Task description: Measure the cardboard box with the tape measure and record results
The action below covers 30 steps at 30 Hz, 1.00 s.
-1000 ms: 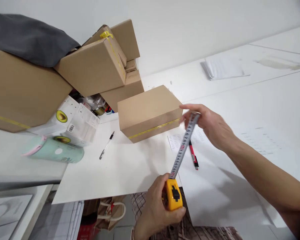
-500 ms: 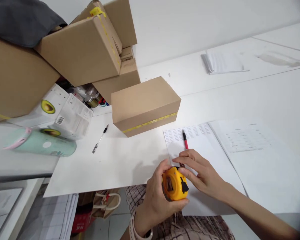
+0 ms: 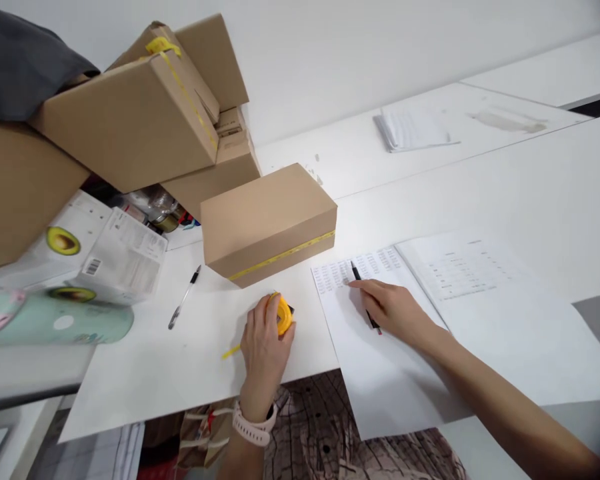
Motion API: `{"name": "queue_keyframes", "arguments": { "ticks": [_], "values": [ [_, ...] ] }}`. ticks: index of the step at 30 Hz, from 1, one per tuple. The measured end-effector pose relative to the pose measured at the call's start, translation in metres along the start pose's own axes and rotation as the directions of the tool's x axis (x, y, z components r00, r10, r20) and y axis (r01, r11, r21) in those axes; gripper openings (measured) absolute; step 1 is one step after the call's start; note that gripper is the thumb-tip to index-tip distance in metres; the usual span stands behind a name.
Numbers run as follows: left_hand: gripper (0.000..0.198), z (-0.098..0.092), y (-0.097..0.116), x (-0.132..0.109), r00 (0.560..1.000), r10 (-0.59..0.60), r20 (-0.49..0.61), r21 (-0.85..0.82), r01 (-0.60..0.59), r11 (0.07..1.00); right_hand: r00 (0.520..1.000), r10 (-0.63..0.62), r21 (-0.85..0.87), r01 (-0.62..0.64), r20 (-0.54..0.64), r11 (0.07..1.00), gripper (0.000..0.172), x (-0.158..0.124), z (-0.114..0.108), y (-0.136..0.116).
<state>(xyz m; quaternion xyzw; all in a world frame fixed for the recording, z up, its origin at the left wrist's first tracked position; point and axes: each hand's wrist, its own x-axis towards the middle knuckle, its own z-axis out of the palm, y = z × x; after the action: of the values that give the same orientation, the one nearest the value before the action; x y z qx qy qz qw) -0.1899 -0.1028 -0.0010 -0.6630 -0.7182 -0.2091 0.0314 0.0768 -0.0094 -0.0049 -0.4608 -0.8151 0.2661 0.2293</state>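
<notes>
My left hand [image 3: 269, 341], a pale pink watch band on its wrist, is wrapped round a yellow tape measure [image 3: 283, 315] at the desk's front part. A short length of yellow tape blade [image 3: 231, 351] shows on the other side of that hand. Over the printed sheet [image 3: 405, 373], my right hand [image 3: 393, 308] has its fingers closed across a black and red pen [image 3: 373, 323]; the pen's middle is hidden beneath them. Behind the tape measure sits a closed cardboard box [image 3: 270, 213] with a yellow measuring-tape-like strip along its side.
A clear pen with a black cap [image 3: 184, 299] lies left of the box. Further left are a mint bottle [image 3: 90, 320], avocado-printed cartons [image 3: 125, 243] and stacked cardboard boxes [image 3: 130, 120]. More printed paper [image 3: 520, 320] lies at right, and a paper stack [image 3: 415, 128] farther back.
My left hand has carried the tape measure from above my lap leftward and down to the desk. My right hand has left the tape measure and closed on the pen. The view has shifted slightly.
</notes>
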Motion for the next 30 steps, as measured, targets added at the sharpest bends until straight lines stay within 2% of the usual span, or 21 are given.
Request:
{"name": "queue_keyframes", "arguments": {
  "ticks": [3,5,6,8,10,11,14,16,18,20,22,26,30],
  "values": [
    [0.049,0.001,-0.007,0.009,0.998,0.056,-0.011,0.08,-0.055,0.995,0.995,0.078,0.39,-0.05,-0.056,0.92,0.035,-0.008,-0.025,0.011],
    [0.046,0.002,0.0,0.014,0.991,0.118,-0.057,0.15,-0.109,0.983,0.975,0.141,0.511,-0.034,-0.173,0.859,0.03,-0.013,-0.039,0.019],
    [0.044,0.002,0.009,0.016,0.983,0.165,-0.084,0.165,-0.15,0.975,0.949,0.188,0.528,-0.029,-0.251,0.848,0.027,-0.014,-0.043,0.022],
    [0.04,0.005,0.037,0.017,0.952,0.29,-0.101,0.131,-0.276,0.952,0.864,0.302,0.517,-0.058,-0.402,0.854,0.02,-0.013,-0.048,0.028],
    [0.037,0.009,0.073,0.017,0.889,0.457,-0.015,0.041,-0.457,0.889,0.804,0.379,0.513,-0.109,-0.458,0.851,0.029,-0.009,-0.048,0.031],
    [0.039,0.011,0.093,0.016,0.845,0.528,0.085,0.008,-0.531,0.847,0.804,0.403,0.535,-0.128,-0.437,0.835,0.032,-0.005,-0.047,0.032],
    [0.057,0.023,0.139,0.019,0.72,0.619,0.315,0.012,-0.655,0.756,0.887,0.398,0.656,-0.158,-0.234,0.738,0.04,0.006,-0.043,0.036],
    [0.073,0.033,0.155,0.025,0.7,0.585,0.409,0.057,-0.66,0.749,0.921,0.372,0.683,-0.198,-0.117,0.703,0.044,0.012,-0.04,0.04],
    [0.084,0.043,0.16,0.033,0.704,0.535,0.467,0.091,-0.64,0.763,0.913,0.399,0.655,-0.248,-0.089,0.713,0.04,0.018,-0.039,0.046],
    [0.087,0.049,0.159,0.039,0.7,0.521,0.489,0.101,-0.639,0.763,0.887,0.445,0.629,-0.28,-0.118,0.725,0.034,0.024,-0.038,0.052],
    [0.085,0.053,0.154,0.042,0.691,0.54,0.482,0.099,-0.655,0.749,0.88,0.451,0.637,-0.266,-0.145,0.723,0.036,0.029,-0.037,0.056],
    [0.08,0.054,0.149,0.044,0.694,0.572,0.438,0.103,-0.671,0.734,0.904,0.411,0.669,-0.234,-0.117,0.706,0.033,0.04,-0.033,0.057],
    [0.076,0.054,0.149,0.045,0.702,0.584,0.408,0.09,-0.667,0.739,0.89,0.433,0.63,-0.255,-0.143,0.733,0.033,0.044,-0.025,0.056]
  ]
}}
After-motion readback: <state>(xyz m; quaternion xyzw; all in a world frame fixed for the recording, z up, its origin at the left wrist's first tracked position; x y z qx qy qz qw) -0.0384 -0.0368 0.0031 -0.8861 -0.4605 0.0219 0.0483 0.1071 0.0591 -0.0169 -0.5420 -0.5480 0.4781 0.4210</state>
